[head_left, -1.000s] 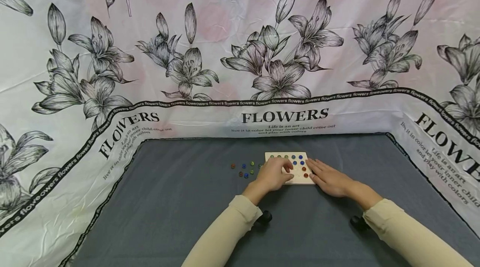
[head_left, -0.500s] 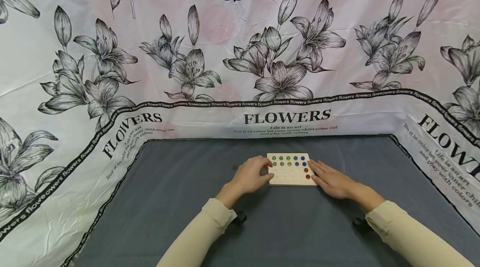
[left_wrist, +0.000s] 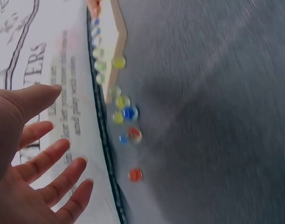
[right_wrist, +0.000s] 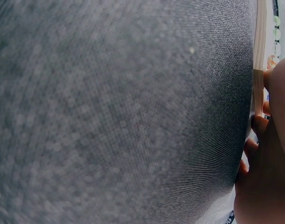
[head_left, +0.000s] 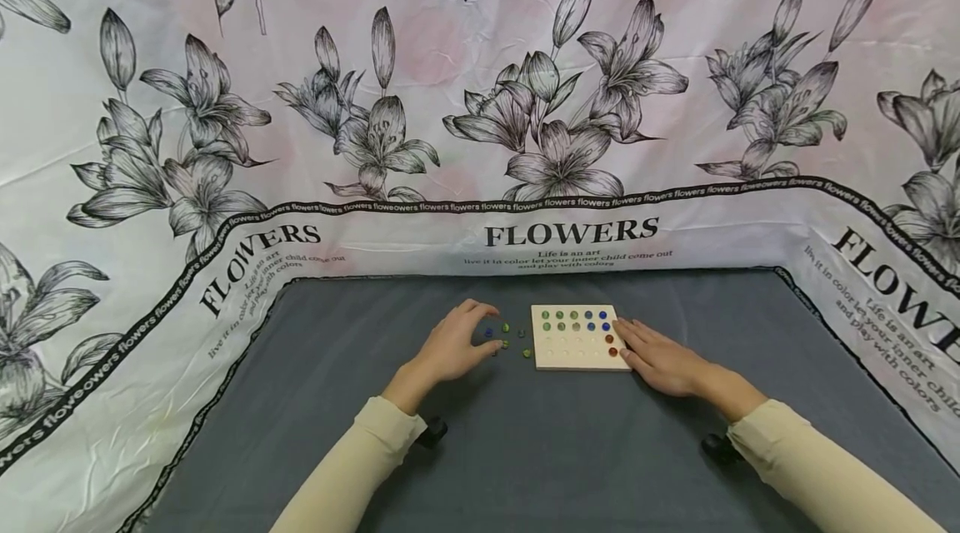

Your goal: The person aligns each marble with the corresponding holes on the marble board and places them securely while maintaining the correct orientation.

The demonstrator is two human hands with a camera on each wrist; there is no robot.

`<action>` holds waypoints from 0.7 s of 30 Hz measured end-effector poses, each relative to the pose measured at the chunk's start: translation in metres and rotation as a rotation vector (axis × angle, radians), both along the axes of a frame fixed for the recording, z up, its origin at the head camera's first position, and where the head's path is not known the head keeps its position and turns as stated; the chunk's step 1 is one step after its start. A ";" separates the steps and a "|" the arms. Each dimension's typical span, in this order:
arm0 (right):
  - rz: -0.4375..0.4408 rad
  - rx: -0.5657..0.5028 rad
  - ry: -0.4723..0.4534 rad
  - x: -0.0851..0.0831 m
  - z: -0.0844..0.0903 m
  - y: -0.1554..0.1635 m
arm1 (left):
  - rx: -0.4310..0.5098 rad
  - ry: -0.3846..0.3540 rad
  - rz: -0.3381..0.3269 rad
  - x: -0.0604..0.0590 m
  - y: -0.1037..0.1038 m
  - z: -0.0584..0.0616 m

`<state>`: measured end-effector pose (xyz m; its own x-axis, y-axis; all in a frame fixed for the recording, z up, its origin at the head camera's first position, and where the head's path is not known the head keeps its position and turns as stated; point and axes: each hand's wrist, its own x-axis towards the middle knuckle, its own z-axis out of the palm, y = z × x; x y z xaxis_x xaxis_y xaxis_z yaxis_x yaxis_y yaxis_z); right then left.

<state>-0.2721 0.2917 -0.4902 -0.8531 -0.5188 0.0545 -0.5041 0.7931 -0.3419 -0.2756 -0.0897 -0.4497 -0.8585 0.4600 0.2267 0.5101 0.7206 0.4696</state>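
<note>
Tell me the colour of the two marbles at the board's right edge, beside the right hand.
Orange-red marbles, seen best in the head view, on the wooden board.

Board [head_left: 577,347]: on your surface [head_left: 570,450], marbles in its far holes.
Loose marbles [head_left: 504,336]: just left of board.

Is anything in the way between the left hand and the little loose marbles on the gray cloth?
Nothing visible is. The left hand hovers open right beside the loose marbles, with only bare gray cloth around them. The wooden board lies on their far side.
</note>
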 end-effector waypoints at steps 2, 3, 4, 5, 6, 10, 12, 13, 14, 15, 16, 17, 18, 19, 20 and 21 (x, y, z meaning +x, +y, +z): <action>0.008 -0.012 0.015 0.000 -0.002 0.000 | 0.038 -0.016 0.001 -0.002 -0.008 -0.001; 0.006 -0.019 0.014 0.000 -0.002 0.000 | 0.061 -0.031 0.001 -0.003 -0.013 -0.001; 0.004 -0.016 0.009 0.000 -0.002 0.000 | 0.083 -0.050 0.000 -0.004 -0.016 -0.002; 0.001 -0.015 0.001 0.000 -0.002 0.000 | 0.110 -0.065 -0.003 -0.005 -0.020 -0.002; -0.002 -0.014 -0.004 0.000 -0.001 -0.001 | 0.131 -0.084 -0.003 -0.006 -0.023 -0.003; 0.002 -0.002 -0.003 -0.001 -0.002 0.000 | 0.179 -0.136 0.007 -0.009 -0.033 -0.004; 0.007 0.008 0.006 -0.002 -0.001 0.001 | 0.182 -0.155 0.019 -0.011 -0.036 -0.005; 0.005 0.010 0.000 -0.001 -0.001 0.001 | 0.183 -0.161 0.023 -0.012 -0.036 -0.006; 0.002 0.009 -0.007 -0.001 -0.001 0.001 | 0.183 -0.165 0.027 -0.013 -0.037 -0.006; -0.001 0.006 -0.012 -0.001 0.000 0.001 | 0.182 -0.168 0.030 -0.015 -0.037 -0.007; -0.006 0.005 -0.016 -0.001 0.001 0.000 | 0.179 -0.170 0.033 -0.016 -0.038 -0.008; -0.004 0.010 -0.014 -0.001 0.001 0.001 | 0.178 -0.170 0.036 -0.017 -0.038 -0.009; -0.007 0.008 -0.024 -0.001 0.000 0.001 | 0.177 -0.170 0.038 -0.018 -0.038 -0.011; -0.010 0.012 -0.029 -0.002 -0.001 0.001 | 0.175 -0.172 0.042 -0.020 -0.038 -0.012; -0.012 0.015 -0.030 -0.003 -0.002 0.002 | 0.170 -0.172 0.047 -0.021 -0.039 -0.014; -0.010 0.018 -0.025 -0.003 -0.004 0.002 | 0.169 -0.174 0.052 -0.022 -0.039 -0.016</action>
<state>-0.2753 0.2934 -0.4938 -0.8594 -0.5108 0.0239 -0.4875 0.8043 -0.3398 -0.2976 -0.1285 -0.4654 -0.9129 0.3824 0.1431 0.3753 0.6478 0.6630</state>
